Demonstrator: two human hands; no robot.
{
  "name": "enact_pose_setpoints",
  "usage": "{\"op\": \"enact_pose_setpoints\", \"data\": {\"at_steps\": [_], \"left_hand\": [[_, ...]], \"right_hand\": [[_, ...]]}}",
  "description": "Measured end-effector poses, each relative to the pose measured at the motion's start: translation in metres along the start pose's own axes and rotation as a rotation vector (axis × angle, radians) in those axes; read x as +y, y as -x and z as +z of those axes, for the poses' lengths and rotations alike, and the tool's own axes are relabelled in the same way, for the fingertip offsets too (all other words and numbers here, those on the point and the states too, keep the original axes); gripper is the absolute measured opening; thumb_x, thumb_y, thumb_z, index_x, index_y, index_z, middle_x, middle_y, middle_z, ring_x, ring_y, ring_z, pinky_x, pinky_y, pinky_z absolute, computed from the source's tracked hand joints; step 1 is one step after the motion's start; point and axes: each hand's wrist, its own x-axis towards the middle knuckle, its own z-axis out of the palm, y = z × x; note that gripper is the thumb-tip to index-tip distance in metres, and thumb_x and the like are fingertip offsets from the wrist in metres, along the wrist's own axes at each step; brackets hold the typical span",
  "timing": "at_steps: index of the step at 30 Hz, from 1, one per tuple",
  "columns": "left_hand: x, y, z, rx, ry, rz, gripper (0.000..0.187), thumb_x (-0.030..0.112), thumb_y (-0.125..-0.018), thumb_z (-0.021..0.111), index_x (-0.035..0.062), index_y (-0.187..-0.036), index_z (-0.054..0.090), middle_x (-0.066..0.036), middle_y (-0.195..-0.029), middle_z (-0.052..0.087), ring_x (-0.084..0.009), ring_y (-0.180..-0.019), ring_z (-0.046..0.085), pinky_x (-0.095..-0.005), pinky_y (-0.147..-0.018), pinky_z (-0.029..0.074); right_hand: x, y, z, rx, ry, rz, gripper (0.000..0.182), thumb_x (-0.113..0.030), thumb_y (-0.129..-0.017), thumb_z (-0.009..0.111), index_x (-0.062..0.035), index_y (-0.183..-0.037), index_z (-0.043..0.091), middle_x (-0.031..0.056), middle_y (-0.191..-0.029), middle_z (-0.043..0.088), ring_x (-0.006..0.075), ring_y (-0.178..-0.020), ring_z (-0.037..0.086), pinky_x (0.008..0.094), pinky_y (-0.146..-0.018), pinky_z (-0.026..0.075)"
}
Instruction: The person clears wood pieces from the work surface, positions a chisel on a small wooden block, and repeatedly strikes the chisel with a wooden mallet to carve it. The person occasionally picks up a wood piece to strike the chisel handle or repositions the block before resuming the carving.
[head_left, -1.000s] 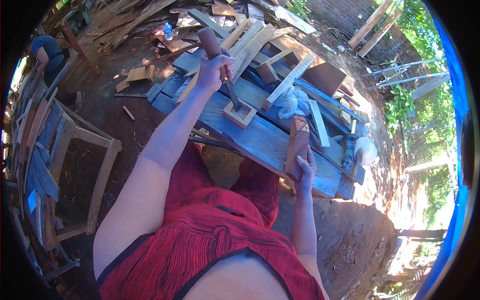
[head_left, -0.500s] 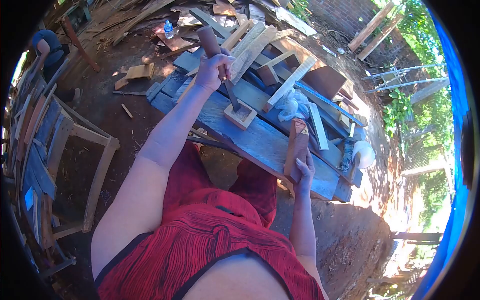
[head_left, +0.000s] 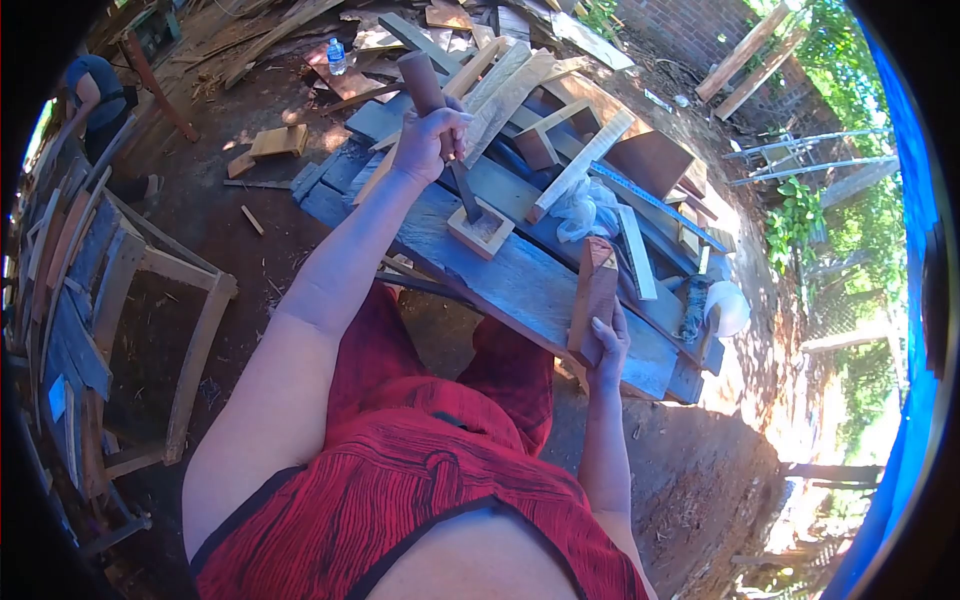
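My left hand (head_left: 432,142) is wrapped round the thick wooden handle of a chisel (head_left: 421,84). The chisel's dark blade slants down into a small hollowed wooden box (head_left: 482,238), its tip among pale chips or dust. The box rests on a weathered plank bench (head_left: 500,285). At the right, near the bench's front edge, my right hand (head_left: 610,345) grips a reddish-brown wood block (head_left: 594,300), which stands roughly upright. A clear plastic bag (head_left: 585,212) lies just beyond the block.
Wood offcuts (head_left: 510,95) are heaped behind the box. A blue ruler (head_left: 655,205), a white round object (head_left: 728,308) and a brush-like thing lie at the right. A water bottle (head_left: 337,57) stands beyond. At the far left, a person (head_left: 98,95) bends near stacked chair frames (head_left: 190,350).
The person at the far left has shifted slightly. My hands, the chisel and the block look almost unmoved.
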Motion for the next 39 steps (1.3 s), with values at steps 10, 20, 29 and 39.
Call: {"op": "enact_pose_setpoints", "data": {"at_steps": [10,20,29,39], "left_hand": [[0.011,0.014,0.030,-0.053,-0.163,-0.020,0.012,0.007,-0.069,0.068,0.0046,-0.073,0.057,-0.002,-0.056,0.053,-0.0107,-0.043,0.051,-0.0232,-0.038,0.039],[0.007,0.020,0.038,-0.109,-0.171,0.002,0.013,0.005,-0.070,0.069,0.0043,-0.067,0.056,-0.001,-0.055,0.052,-0.0081,-0.043,0.050,-0.0214,-0.041,0.040],[0.007,0.015,0.028,-0.081,-0.095,-0.009,0.013,0.004,-0.071,0.068,0.0044,-0.068,0.055,-0.002,-0.055,0.053,-0.0082,-0.042,0.049,-0.0218,-0.040,0.039],[0.017,0.023,0.044,-0.097,-0.197,-0.040,0.010,0.004,-0.070,0.066,0.0040,-0.067,0.056,-0.001,-0.053,0.051,-0.0083,-0.043,0.049,-0.0219,-0.042,0.039]], "right_hand": [[-0.045,-0.027,0.030,-0.100,0.348,0.021,0.067,-0.009,-0.075,0.064,-0.0013,-0.138,0.039,0.0122,-0.108,0.062,0.0169,-0.086,0.062,0.0281,-0.074,0.050],[-0.222,-0.039,0.244,-0.388,0.581,-0.717,0.071,-0.015,-0.074,0.071,-0.0076,-0.139,0.042,0.0085,-0.107,0.063,0.0143,-0.093,0.061,0.0274,-0.082,0.047],[-0.252,-0.057,0.302,-0.488,1.070,-0.444,0.064,-0.018,-0.071,0.074,-0.0137,-0.131,0.054,0.0087,-0.096,0.066,0.0147,-0.081,0.063,0.0267,-0.073,0.050],[-0.255,-0.054,0.333,-0.596,1.540,-0.534,0.058,-0.014,-0.072,0.070,-0.0198,-0.129,0.057,0.0063,-0.091,0.065,0.0136,-0.075,0.062,0.0293,-0.069,0.053]]}}
